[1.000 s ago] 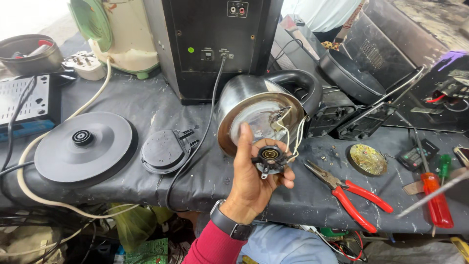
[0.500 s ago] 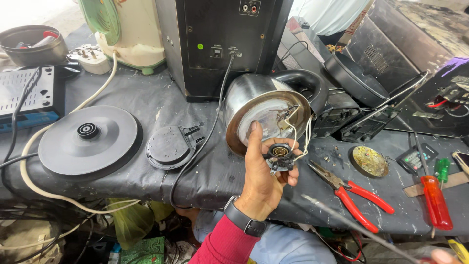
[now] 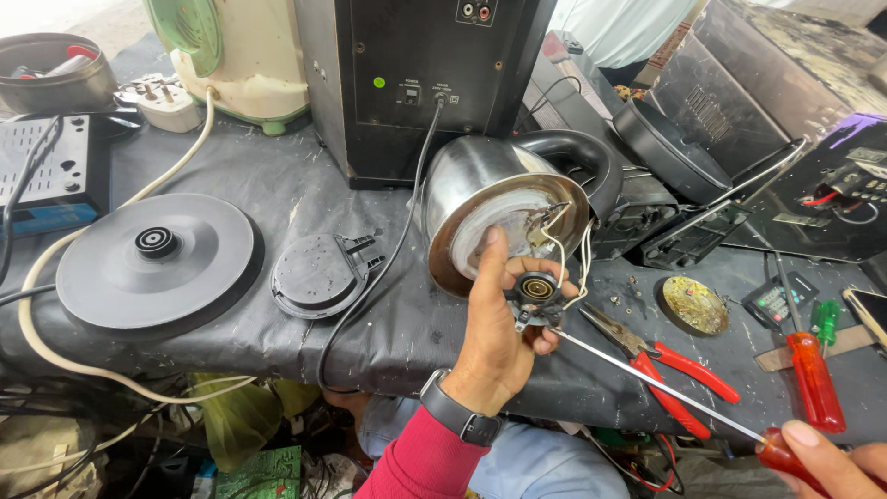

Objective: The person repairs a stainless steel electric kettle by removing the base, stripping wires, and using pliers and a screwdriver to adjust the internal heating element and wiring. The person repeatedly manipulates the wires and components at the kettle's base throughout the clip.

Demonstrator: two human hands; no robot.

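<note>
The small round black connector (image 3: 537,291), with a brass-coloured ring at its centre, is being held up in front of the open underside of the steel kettle (image 3: 504,208), which is lying on its side on the worktop (image 3: 305,199) with its base facing the camera. Thin white wires (image 3: 582,263) are running from the connector up into the kettle's base, so the part is hanging tethered just before it.

The left hand (image 3: 494,337) is rising from below with the wrist bent back and the palm turned toward the kettle; its fingers (image 3: 540,268) are clamped round the connector, thumb on the left side, the others wrapping over the top and right.

The screwdriver (image 3: 661,388) is lying on a long diagonal, its tip touching the connector's lower right edge and its shaft running down and to the right to a red handle. The right hand (image 3: 836,462) is sitting at the lower right corner of the view, fingers closed on that handle; only part of it is showing. The connector therefore lies up and to the left of the right hand, along the shaft's axis.

Red-handled pliers (image 3: 661,365) are lying on the worktop just beneath the shaft. A second red screwdriver (image 3: 813,374) is resting further right. The round black kettle stand (image 3: 157,263) and a black base cover (image 3: 319,274) are sitting well apart to the left.
</note>
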